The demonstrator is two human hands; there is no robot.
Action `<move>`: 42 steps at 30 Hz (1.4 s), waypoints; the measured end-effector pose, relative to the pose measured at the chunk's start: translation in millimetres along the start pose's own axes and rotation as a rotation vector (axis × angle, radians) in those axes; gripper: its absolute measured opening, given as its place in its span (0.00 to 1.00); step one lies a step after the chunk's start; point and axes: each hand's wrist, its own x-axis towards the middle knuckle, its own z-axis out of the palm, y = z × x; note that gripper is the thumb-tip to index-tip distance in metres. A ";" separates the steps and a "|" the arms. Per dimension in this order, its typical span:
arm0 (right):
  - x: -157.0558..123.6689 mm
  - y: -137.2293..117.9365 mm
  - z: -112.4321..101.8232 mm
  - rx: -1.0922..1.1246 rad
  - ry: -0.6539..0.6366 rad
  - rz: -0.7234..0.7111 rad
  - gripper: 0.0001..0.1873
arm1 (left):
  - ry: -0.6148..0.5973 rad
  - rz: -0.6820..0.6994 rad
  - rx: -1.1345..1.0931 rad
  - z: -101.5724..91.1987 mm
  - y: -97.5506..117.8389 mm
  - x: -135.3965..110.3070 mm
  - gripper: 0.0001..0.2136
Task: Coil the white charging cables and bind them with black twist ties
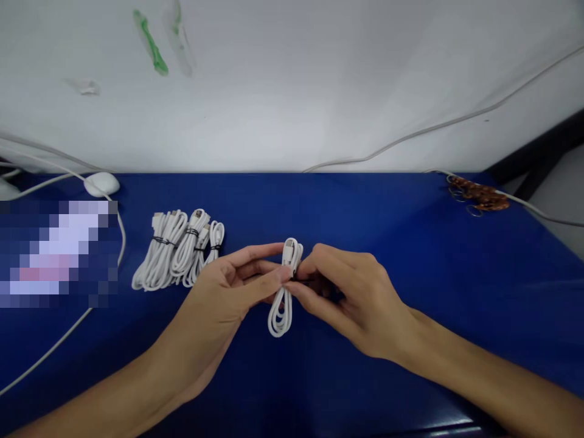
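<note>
A coiled white USB cable [280, 316] is pinched between the thumb and fingers of my left hand [246, 283]. Its metal plug points up at the top of the coil. My right hand [356, 298] is closed at the coil's right side, thumb and forefinger pressed on a thin black tie [294, 278] at the cable's middle. Most of the tie is hidden by my fingers. To the left, beyond my left hand, lies a group of several coiled white cables [166, 249], bound with black ties.
The blue table [387, 213] meets a white wall at the back. A white computer mouse [101, 184] and loose white cords are at the left, near a blurred-out patch. At the far right lies a brown bundle [479, 194] with a cord running past it.
</note>
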 end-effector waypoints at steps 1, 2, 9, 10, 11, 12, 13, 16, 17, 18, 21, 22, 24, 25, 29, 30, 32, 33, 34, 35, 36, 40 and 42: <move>0.0 -0.5 0.0 0.001 -0.006 -0.003 0.09 | -0.004 -0.008 -0.005 0.0 -0.1 0.2 0.22; 0.0 -1.3 -0.1 0.007 -0.013 0.001 0.09 | -0.012 -0.014 -0.011 0.0 -0.3 0.4 0.21; 2.3 -7.3 -2.9 0.132 -0.009 0.103 0.14 | -0.088 -0.012 -0.101 -0.2 -1.6 0.4 0.16; 3.1 -7.6 -3.4 0.153 -0.002 0.126 0.15 | -0.093 -0.014 -0.104 -0.3 -1.4 0.7 0.16; 4.0 -7.8 -3.7 0.174 0.002 0.147 0.15 | -0.103 -0.018 -0.105 -0.4 -1.0 1.0 0.17; 4.7 -7.9 -4.1 0.193 0.006 0.163 0.16 | -0.120 -0.022 -0.103 -0.3 -0.5 1.4 0.17; 5.2 -7.8 -4.3 0.211 0.005 0.173 0.16 | -0.147 -0.025 -0.097 -0.3 0.2 1.7 0.16; 5.6 -7.5 -4.6 0.251 -0.012 0.179 0.17 | -0.268 -0.038 -0.049 -0.3 1.8 1.8 0.11; 5.4 -7.4 -4.7 0.256 -0.019 0.181 0.17 | -0.304 -0.043 -0.035 -0.6 2.1 1.4 0.11; 5.2 -7.3 -4.8 0.260 -0.027 0.181 0.18 | -0.330 -0.046 -0.023 -0.9 2.3 0.9 0.11; 5.0 -7.2 -5.4 0.262 -0.030 0.170 0.18 | -0.333 -0.031 0.006 -1.6 2.1 -1.1 0.10; 5.0 -7.2 -5.6 0.258 -0.022 0.168 0.18 | -0.317 -0.018 0.020 -1.5 1.9 -1.6 0.09; 5.0 -7.2 -5.6 0.245 -0.006 0.177 0.18 | -0.277 0.016 0.058 -0.4 1.6 -2.5 0.06; 5.0 -7.4 -5.5 0.235 0.001 0.185 0.18 | -0.252 0.034 0.077 0.2 1.5 -2.7 0.05; 4.6 -9.0 -3.6 0.243 0.007 0.222 0.19 | -0.159 0.110 0.135 1.6 1.5 -2.3 0.02; 4.6 -9.4 -3.1 0.265 0.007 0.244 0.19 | -0.152 0.125 0.138 1.5 1.6 -2.2 0.01; 4.5 -9.9 -2.3 0.358 0.010 0.308 0.19 | -0.140 0.155 0.144 1.1 2.0 -2.2 0.02; 4.5 -9.9 -2.0 0.429 0.012 0.345 0.20 | -0.131 0.172 0.153 1.0 2.3 -2.5 0.03; 4.6 -9.8 -1.8 0.513 0.014 0.382 0.20 | -0.119 0.201 0.178 1.0 2.5 -3.1 0.04; 4.8 -9.4 -1.7 0.599 0.008 0.420 0.20 | -0.101 0.246 0.220 1.0 2.6 -3.8 0.04; 5.1 -9.0 -1.6 0.686 0.000 0.456 0.20 | -0.078 0.307 0.276 0.9 2.6 -4.6 0.04; 7.8 -7.3 -1.9 1.011 -0.055 0.631 0.18 | 0.043 0.601 0.557 0.1 1.0 -8.1 0.07; 9.6 -6.7 -2.1 1.125 -0.096 0.750 0.19 | 0.087 0.699 0.664 -0.5 0.0 -9.2 0.09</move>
